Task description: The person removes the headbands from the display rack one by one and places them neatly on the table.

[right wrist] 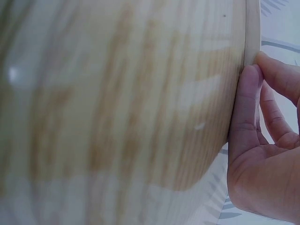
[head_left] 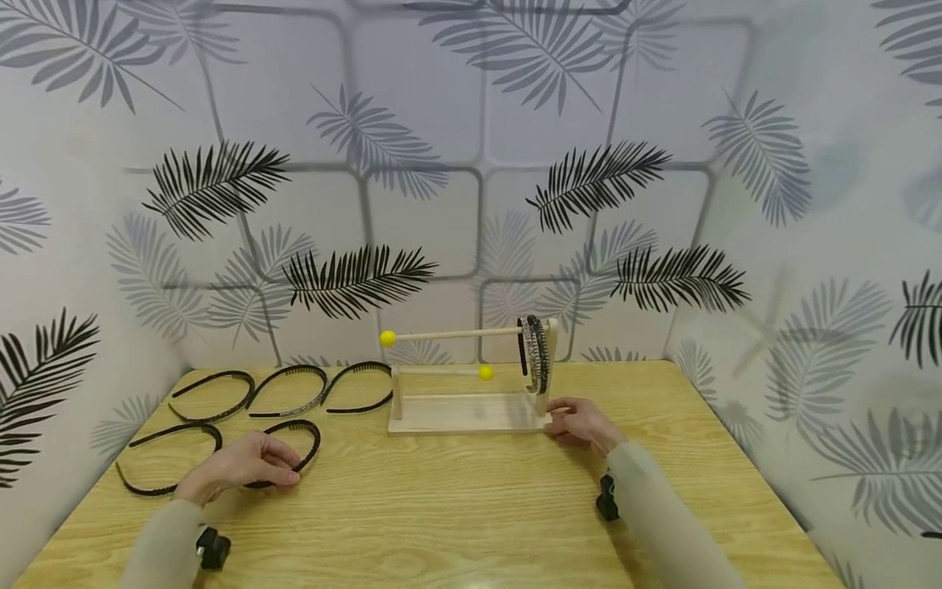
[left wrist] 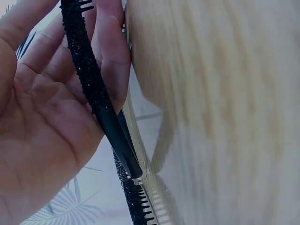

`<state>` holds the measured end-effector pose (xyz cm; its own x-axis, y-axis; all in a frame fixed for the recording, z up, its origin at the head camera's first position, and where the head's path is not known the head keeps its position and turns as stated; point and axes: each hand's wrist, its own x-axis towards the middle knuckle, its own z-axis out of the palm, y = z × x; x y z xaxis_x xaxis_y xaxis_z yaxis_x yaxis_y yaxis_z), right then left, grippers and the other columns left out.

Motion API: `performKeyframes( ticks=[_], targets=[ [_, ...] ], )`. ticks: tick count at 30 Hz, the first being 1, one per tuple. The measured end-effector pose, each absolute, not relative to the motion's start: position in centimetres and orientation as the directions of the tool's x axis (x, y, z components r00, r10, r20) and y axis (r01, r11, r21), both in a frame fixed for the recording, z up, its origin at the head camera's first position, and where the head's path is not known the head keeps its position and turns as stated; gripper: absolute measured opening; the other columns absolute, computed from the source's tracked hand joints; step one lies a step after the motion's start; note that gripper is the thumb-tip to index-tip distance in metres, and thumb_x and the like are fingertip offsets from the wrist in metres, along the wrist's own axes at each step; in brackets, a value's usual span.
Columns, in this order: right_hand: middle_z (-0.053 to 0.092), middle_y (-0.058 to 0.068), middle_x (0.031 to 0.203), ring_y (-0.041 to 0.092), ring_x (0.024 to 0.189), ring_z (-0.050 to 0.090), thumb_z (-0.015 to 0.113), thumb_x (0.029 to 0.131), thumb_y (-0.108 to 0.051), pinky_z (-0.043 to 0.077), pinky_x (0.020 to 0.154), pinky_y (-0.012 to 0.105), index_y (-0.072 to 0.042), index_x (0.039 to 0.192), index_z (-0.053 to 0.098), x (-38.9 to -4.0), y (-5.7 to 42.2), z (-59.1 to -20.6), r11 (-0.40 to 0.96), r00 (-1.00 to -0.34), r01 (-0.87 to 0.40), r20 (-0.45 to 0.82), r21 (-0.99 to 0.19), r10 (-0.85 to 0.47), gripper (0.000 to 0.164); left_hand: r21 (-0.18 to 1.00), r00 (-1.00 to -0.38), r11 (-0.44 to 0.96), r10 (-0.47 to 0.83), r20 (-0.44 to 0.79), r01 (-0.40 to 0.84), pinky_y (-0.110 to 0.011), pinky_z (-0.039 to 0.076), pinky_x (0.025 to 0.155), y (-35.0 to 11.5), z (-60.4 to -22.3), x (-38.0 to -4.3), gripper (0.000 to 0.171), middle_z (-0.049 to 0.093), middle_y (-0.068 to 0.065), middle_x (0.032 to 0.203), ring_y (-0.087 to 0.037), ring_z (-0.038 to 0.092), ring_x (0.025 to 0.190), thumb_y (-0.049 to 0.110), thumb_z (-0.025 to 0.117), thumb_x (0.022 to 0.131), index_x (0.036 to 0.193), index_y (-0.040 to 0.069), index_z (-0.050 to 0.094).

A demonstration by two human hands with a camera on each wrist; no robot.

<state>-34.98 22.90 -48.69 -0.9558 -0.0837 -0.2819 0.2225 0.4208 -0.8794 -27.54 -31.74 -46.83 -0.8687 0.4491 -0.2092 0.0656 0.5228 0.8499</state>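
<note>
My left hand (head_left: 246,462) grips the lower arm of a black headband (head_left: 314,446) at the front left of the table. In the left wrist view this headband (left wrist: 84,61) shows a beaded surface, small teeth and a smooth end; it crosses in front of the fingers. My right hand (head_left: 585,423) pinches the right front corner of a pale wooden stand (head_left: 464,415). Its thumb and a finger meet at the base edge (right wrist: 252,33) in the right wrist view. Several black and silvery headbands (head_left: 536,356) hang at the right end of the stand's upper rod.
Left of the stand, a back row of headbands (head_left: 356,366) lies on the wooden table (head_left: 456,507), with another headband (head_left: 150,492) in front beside my left wrist. Yellow balls (head_left: 388,338) cap the rods' free ends. Leaf-patterned walls stand behind and at both sides.
</note>
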Motion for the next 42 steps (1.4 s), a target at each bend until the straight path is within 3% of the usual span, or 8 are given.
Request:
performKeyframes(
  ticks=[6, 18, 26, 42],
  targets=[
    [0.057, 0.02, 0.127, 0.017, 0.093, 0.066, 0.068, 0.092, -0.007, 0.058, 0.078, 0.031, -0.003, 0.134, 0.055, -34.9, 22.9, -48.5, 0.423, -0.953, 0.222, -0.287, -0.878, -0.095, 0.044, 0.818, -0.873, 0.567, 0.444, -0.201, 0.1, -0.026, 0.054, 0.074, -32.1, -47.1, -27.5, 0.037, 0.071, -0.01, 0.103, -0.017, 0.064, 0.089, 0.019, 0.079, 0.083, 0.109, -0.006, 0.068],
    [0.056, 0.021, 0.129, 0.017, 0.095, 0.065, 0.067, 0.092, -0.007, 0.058, 0.077, 0.03, -0.003, 0.134, 0.055, -34.9, 22.8, -48.4, 0.428, -0.953, 0.228, -0.29, -0.875, -0.085, 0.043, 0.792, -0.861, 0.599, 0.458, -0.22, 0.116, -0.026, 0.052, 0.072, -32.4, -46.4, -27.9, 0.029, 0.07, -0.008, 0.096, -0.019, 0.062, 0.085, 0.014, 0.079, 0.082, 0.102, -0.004, 0.069],
    [0.056, 0.021, 0.129, 0.015, 0.092, 0.065, 0.068, 0.091, -0.006, 0.058, 0.076, 0.028, -0.003, 0.133, 0.056, -34.9, 22.7, -48.5, 0.424, -0.954, 0.232, -0.289, -0.875, -0.075, 0.043, 0.802, -0.838, 0.58, 0.502, -0.214, 0.142, -0.023, 0.051, 0.067, -33.0, -46.3, -28.1, 0.024, 0.07, -0.012, 0.094, -0.011, 0.061, 0.077, 0.008, 0.078, 0.082, 0.097, -0.008, 0.069],
    [0.057, 0.02, 0.128, 0.015, 0.092, 0.065, 0.068, 0.091, -0.008, 0.057, 0.076, 0.029, -0.004, 0.133, 0.056, -34.9, 22.8, -48.6, 0.421, -0.954, 0.232, -0.29, -0.877, -0.078, 0.044, 0.779, -0.838, 0.606, 0.501, -0.215, 0.162, -0.021, 0.051, 0.071, -33.9, -46.4, -28.4, 0.024, 0.072, -0.013, 0.101, -0.008, 0.063, 0.081, 0.012, 0.078, 0.082, 0.1, -0.003, 0.073]
  ],
)
